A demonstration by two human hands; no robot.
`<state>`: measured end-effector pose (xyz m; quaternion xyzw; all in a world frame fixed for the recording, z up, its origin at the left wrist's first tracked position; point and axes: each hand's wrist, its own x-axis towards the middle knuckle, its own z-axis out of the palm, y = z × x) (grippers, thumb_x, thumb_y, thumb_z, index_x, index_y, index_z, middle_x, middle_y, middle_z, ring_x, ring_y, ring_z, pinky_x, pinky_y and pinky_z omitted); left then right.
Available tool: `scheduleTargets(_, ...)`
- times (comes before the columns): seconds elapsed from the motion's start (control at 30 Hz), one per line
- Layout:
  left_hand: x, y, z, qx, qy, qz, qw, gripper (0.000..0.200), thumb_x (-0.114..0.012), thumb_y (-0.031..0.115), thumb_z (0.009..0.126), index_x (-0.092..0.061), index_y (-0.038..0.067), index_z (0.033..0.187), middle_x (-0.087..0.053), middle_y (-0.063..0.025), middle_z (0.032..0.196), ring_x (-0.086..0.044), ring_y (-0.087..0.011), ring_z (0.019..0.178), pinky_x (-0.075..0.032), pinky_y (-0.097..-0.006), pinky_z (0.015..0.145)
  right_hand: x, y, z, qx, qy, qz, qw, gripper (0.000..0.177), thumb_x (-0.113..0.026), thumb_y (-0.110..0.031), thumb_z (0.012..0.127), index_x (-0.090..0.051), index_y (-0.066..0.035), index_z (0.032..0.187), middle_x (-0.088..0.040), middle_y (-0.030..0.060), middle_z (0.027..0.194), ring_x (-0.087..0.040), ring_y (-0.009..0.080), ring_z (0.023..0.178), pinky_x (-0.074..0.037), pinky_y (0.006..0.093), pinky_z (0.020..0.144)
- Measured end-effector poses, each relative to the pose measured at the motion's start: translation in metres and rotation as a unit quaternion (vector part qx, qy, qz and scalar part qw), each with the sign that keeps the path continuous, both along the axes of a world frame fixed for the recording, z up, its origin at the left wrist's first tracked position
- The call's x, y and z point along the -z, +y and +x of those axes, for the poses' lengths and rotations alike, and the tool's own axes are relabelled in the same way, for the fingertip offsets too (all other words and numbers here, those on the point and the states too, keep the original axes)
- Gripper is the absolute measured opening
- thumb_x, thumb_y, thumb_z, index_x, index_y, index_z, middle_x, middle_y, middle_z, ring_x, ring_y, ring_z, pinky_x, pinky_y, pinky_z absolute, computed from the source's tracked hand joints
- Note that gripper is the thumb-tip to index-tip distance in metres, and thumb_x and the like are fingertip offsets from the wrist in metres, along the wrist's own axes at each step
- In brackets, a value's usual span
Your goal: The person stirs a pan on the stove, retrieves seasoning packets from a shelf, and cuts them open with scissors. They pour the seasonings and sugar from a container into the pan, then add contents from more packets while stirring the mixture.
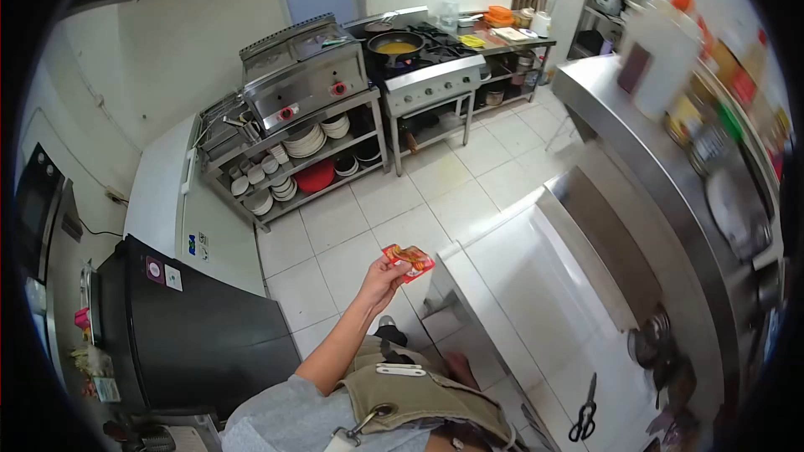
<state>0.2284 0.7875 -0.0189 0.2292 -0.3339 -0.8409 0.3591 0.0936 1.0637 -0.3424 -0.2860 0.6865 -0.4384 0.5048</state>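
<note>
My left hand (382, 283) reaches forward over the tiled floor. Its thumb and fingers pinch a small red packet (409, 262) with a crinkled, yellowish-brown upper part; the print on it is too small to read. The nearest surface is the left corner of a white-topped steel counter (519, 280), to the right of the packet and apart from it. On that counter, near me, lie black-handled scissors (585, 414), with no hand touching them. I cannot make out my right hand; a blurred reddish-brown patch shows beside the apron (419, 398).
A frying pan (396, 46) with yellow contents sits on the stove (431, 84). Left of it stands a steel griddle (306, 88) above shelved plates (304, 141). A black fridge (201, 343) is at my left. Bottles and jars crowd the right-hand steel shelf (603, 109).
</note>
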Motion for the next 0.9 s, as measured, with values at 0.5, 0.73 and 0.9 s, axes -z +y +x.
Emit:
scheduleTargets(0.5, -0.018, -0.224, 0.047, -0.158, -0.162, -0.098, 0.969, 0.017, -0.067, 0.008, 0.081, -0.062, -0.002, 0.095, -0.066, -0.0044, 0.086, -0.059, -0.0053, 0.074, -0.045, -0.0186, 0.066, -0.301, -0.448, 0.075, 0.089, -0.427, -0.183, 0.881, 0.020, -0.056, -0.016, 0.090, -0.050, -0.010, 0.108, -0.057, 0.0006, 0.094, -0.056, 0.0105, 0.077, -0.045, 0.0235, 0.063)
scheduleTargets(0.73, 0.006, -0.382, 0.009, -0.149, -0.248, -0.207, 0.934, 0.011, -0.069, 0.008, 0.078, -0.068, -0.001, 0.085, -0.066, -0.0050, 0.076, -0.059, -0.0065, 0.068, -0.045, -0.0198, 0.060, -0.311, -0.588, 0.028, 0.099, -0.459, -0.199, 0.860, 0.017, -0.052, -0.020, 0.093, -0.051, -0.011, 0.106, -0.060, 0.0001, 0.087, -0.059, 0.0101, 0.073, -0.050, 0.0213, 0.061)
scheduleTargets(0.9, -0.035, -0.521, -0.070, -0.120, -0.212, -0.197, 0.949, 0.017, -0.071, 0.009, 0.077, -0.067, 0.001, 0.092, -0.066, -0.0025, 0.084, -0.055, -0.0054, 0.068, -0.043, -0.0188, 0.060, -0.302, -0.738, -0.046, 0.068, -0.596, -0.218, 0.770, 0.021, -0.050, -0.018, 0.093, -0.053, -0.006, 0.110, -0.063, 0.0025, 0.098, -0.063, 0.0113, 0.085, -0.053, 0.0196, 0.073)
